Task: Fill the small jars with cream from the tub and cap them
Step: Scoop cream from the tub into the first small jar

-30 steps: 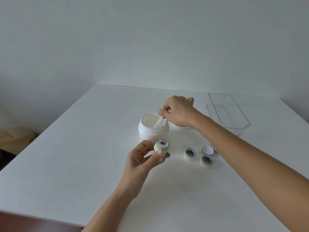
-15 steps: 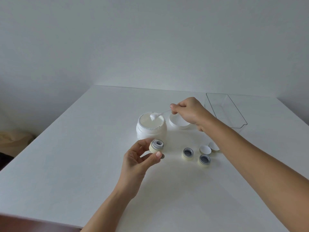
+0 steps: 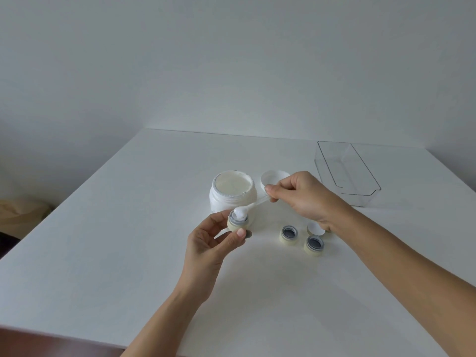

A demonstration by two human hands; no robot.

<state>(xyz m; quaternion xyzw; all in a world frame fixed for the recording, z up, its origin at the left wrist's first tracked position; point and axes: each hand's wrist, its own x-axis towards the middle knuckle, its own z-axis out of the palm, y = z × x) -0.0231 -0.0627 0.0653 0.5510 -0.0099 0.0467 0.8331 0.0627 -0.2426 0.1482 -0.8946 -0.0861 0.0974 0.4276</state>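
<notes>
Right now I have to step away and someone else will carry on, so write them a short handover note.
Left hand holds one small jar in front of the open tub.
Right hand pinches the spatula, its cream-loaded tip at that jar's mouth.
Two jars stand open and look unfilled on the table; a loose cap lies behind them, tub lid behind the tub.
Done: nothing capped.
Left: fill all three, cap them.

No legible text, label, brand, number or sign on any item in view. Tub [image 3: 233, 195], small jars [image 3: 288, 235] and clear tray [image 3: 345, 173] all appear unmarked.
</notes>
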